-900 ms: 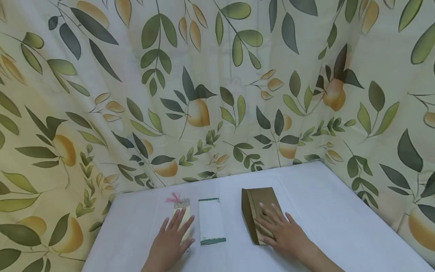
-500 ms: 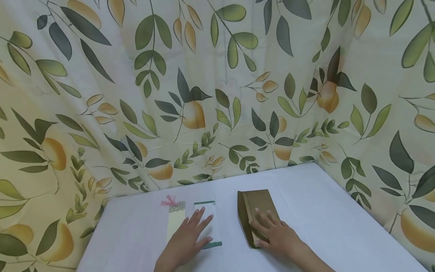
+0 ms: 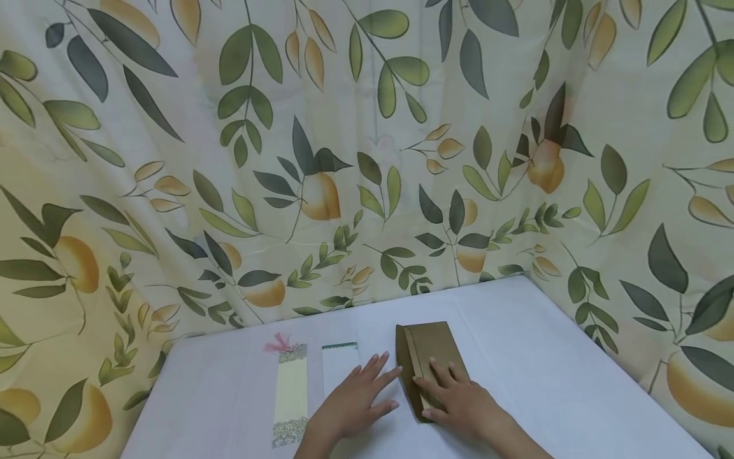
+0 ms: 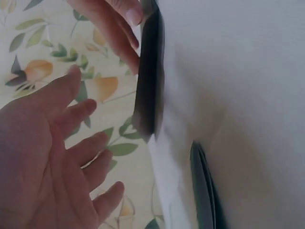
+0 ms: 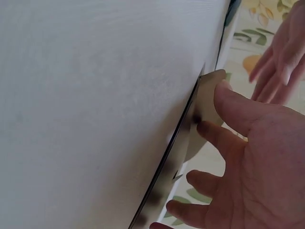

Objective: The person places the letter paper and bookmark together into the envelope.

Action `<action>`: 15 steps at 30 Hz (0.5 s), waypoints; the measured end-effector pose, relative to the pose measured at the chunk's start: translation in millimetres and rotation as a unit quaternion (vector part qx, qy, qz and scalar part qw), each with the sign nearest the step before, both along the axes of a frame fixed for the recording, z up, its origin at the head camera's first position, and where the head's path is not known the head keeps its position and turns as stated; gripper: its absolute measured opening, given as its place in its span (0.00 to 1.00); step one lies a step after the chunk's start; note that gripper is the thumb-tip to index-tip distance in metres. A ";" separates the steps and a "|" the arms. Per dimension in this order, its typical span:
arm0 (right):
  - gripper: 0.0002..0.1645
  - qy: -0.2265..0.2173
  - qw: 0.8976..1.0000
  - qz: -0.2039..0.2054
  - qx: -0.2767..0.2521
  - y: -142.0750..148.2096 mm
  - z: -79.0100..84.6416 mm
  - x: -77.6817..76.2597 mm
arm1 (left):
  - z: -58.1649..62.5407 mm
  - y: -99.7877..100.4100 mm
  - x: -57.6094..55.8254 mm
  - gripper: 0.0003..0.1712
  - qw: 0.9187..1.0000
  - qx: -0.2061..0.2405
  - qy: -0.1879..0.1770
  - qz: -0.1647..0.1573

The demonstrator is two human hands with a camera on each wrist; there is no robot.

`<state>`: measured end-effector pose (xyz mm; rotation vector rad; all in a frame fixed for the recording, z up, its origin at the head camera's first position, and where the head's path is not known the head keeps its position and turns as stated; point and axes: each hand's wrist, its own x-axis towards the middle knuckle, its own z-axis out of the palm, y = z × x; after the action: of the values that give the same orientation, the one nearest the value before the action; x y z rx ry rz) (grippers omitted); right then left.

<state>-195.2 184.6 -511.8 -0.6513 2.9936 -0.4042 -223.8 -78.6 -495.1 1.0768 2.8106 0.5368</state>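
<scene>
A: Where is the brown envelope [image 3: 430,344]?

B: On the white worktop [image 3: 550,370], to the right of the other things, with a darker fold along its left side. The right hand [image 3: 461,401] rests on its near part, so some of that surface is hidden.

A: How do those fingers lie?

B: Spread, slightly bent, pointing far and left. In the right wrist view the thumb tip overlaps the brown card; how firmly it presses, I cannot tell.

A: And the left hand [image 3: 358,395]?

B: Just left of the envelope, back of the hand up, fingers spread and pointing far and right. The left wrist view shows them loosely curved, apart from the envelope.

A: What does it hide?

B: The near part of the white packet [image 3: 339,366]; only its far part, with the green edge, shows. From the head view I cannot tell whether hand and packet touch.

A: Further left?

B: A pale bookmark [image 3: 290,386] with patterned ends and a pink ribbon [image 3: 279,343] at the far end. Both forearms are cut off at the near edge. A leaf-and-fruit curtain [image 3: 367,159] fills the far side.
</scene>
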 end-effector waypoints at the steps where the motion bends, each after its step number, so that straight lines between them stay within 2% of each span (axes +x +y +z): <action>1: 0.39 0.000 1.000 -0.001 0.001 -0.7 0.3 -0.2 | -0.8 4.7 -2.6 0.34 1.000 0.004 0.000 -0.001; 7: 0.38 -0.010 1.000 -0.017 -0.003 -3.3 2.3 -0.5 | -9.3 29.2 -17.7 0.36 1.000 0.002 0.003 0.011; 15: 0.38 -0.009 0.999 -0.037 -0.006 -7.7 4.3 -1.0 | -23.7 41.4 -23.1 0.40 1.000 -0.008 0.004 0.025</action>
<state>-196.2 177.0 -507.4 -0.5353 3.0066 -0.4288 -246.9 -37.2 -518.7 1.0095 2.8503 0.5147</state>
